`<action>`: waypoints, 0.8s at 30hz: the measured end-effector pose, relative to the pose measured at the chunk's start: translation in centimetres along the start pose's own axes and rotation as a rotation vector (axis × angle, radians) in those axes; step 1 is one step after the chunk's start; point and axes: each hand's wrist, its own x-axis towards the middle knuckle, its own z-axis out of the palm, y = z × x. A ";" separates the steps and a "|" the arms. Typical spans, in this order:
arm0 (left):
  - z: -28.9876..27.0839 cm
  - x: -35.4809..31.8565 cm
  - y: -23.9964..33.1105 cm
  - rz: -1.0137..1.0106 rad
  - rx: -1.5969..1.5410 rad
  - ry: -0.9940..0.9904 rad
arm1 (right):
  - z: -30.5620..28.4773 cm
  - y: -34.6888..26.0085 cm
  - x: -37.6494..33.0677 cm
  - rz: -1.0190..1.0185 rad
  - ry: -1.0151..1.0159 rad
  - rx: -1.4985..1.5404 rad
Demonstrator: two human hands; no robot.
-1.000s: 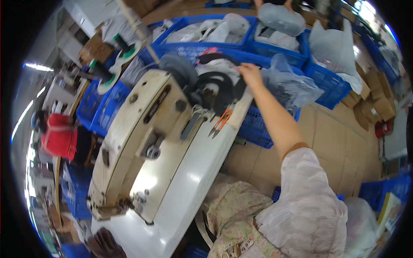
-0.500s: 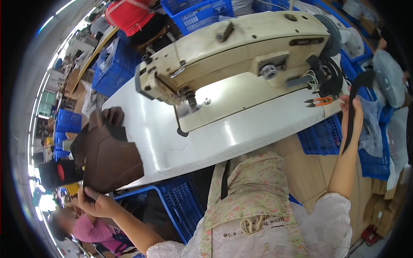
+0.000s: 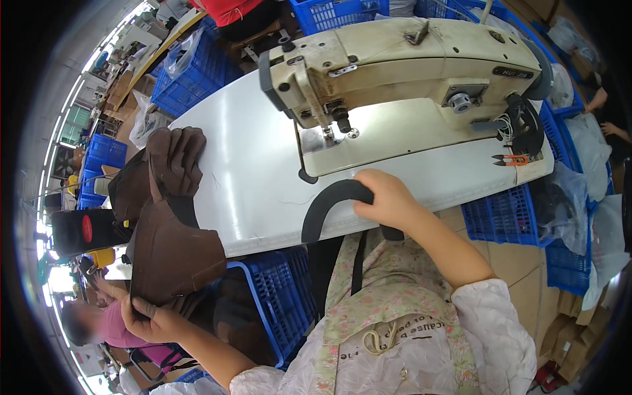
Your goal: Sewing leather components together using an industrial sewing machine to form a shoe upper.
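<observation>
Strip [image 3: 321, 208], black and curved, arches over the table's [image 3: 243, 197] near edge, the right hand's [image 3: 390, 201] grip closed on it, while the left hand's [image 3: 155, 321] grip pinches the brown panel's [image 3: 172, 250] lower edge, both pieces apart, unjoined, neither under the sewing machine [image 3: 408, 72].

1. Black curved strip [image 3: 324, 207]: middle section covered by right hand [image 3: 388, 199].
2. Left hand [image 3: 153, 322]: some fingertips hidden behind brown panel [image 3: 171, 247].
3. Blue crate [image 3: 289, 289]: partly hidden beneath counter [image 3: 240, 197]; dark contents too shadowed to identify.
4. Red-shirted person [image 3: 236, 9]: cut off by upper edge, head out of frame.
</observation>
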 end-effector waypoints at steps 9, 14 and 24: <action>-1.6 -0.8 -2.3 -0.103 0.089 0.011 | 12.9 -9.2 -0.1 -0.325 -0.635 0.190; -0.9 -1.4 -1.3 0.031 0.008 0.017 | 9.6 -8.8 -1.8 -0.353 -0.530 0.382; 1.4 -7.5 11.2 0.662 -0.443 -0.679 | 0.3 0.4 -6.0 0.313 -0.297 1.158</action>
